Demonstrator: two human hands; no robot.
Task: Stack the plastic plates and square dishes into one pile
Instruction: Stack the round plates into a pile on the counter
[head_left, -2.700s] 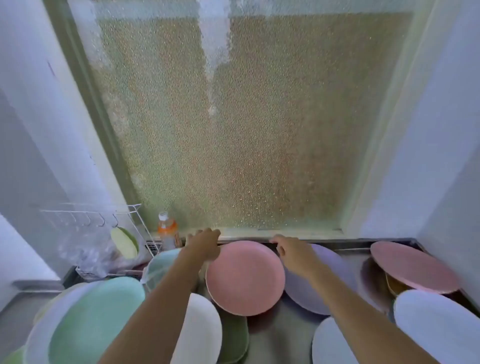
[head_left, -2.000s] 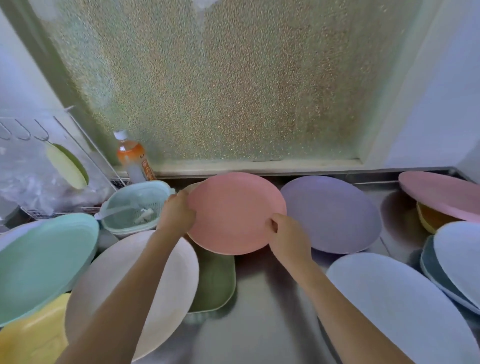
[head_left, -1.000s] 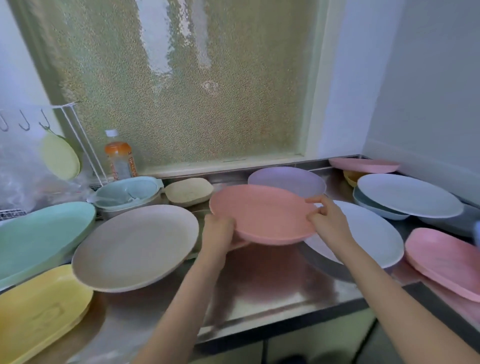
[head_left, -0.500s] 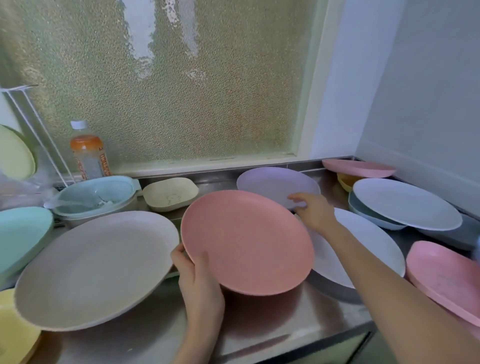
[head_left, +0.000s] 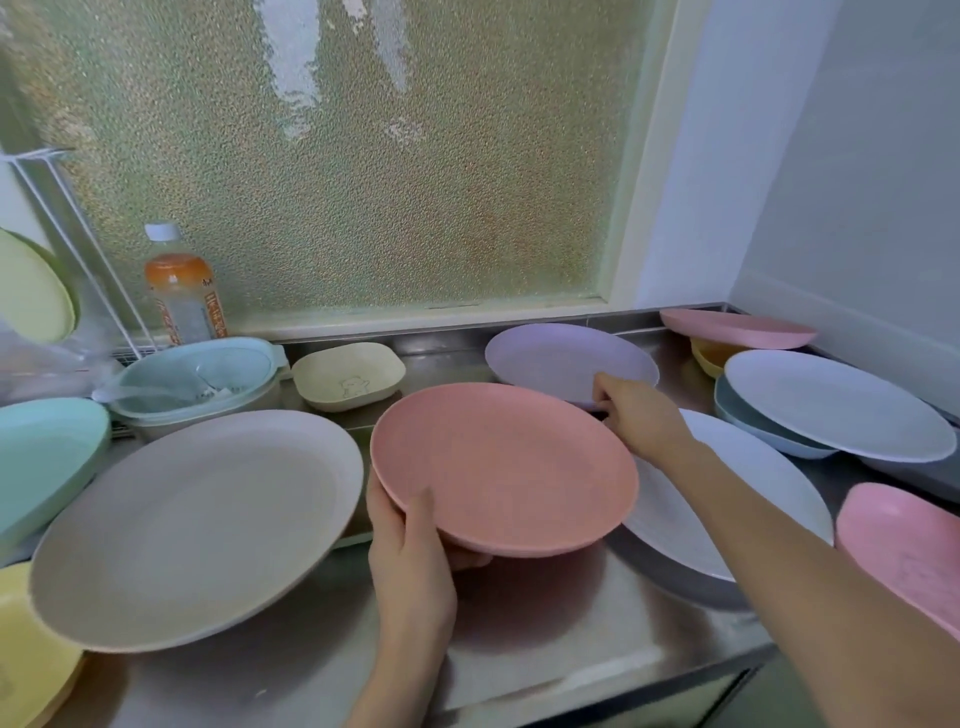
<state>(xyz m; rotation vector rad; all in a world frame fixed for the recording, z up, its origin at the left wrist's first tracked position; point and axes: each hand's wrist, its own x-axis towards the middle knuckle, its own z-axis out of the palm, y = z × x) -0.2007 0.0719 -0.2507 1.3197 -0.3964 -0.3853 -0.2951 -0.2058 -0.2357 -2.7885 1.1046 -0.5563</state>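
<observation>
- On the steel worktop (head_left: 545, 649), in the one head view I have, my left hand (head_left: 410, 561) holds the salmon-pink plate (head_left: 501, 467) by its near-left rim, thumb on top and fingers curled beneath; the plate is tilted, lifted clear of the surface.
- My right hand (head_left: 641, 418) reaches past the pink plate's far edge to the lilac plate (head_left: 566, 361); its grip pinches that plate's near rim.
- The lilac plate lies at the back of the worktop, just below the frosted window (head_left: 353, 156).
- Under my right forearm lies a white plate (head_left: 769, 488), partly hidden by the pink one.
- To the left a large beige plate (head_left: 197, 525) lies tilted, its left edge beside a mint-green plate (head_left: 41, 452); a yellow dish (head_left: 26, 665) sits in the near-left corner.
- Behind the beige plate I see a cream square dish (head_left: 348, 375) and a pale blue lidded container (head_left: 197, 379), with an orange-labelled bottle (head_left: 182, 291) standing against the window.
- On the right a white plate (head_left: 836, 402) rests on a blue dish (head_left: 758, 426); farther back a pink plate (head_left: 737, 327) sits over a yellow bowl (head_left: 714, 356).
- A pink dish (head_left: 904, 545) lies at the near-right edge.
</observation>
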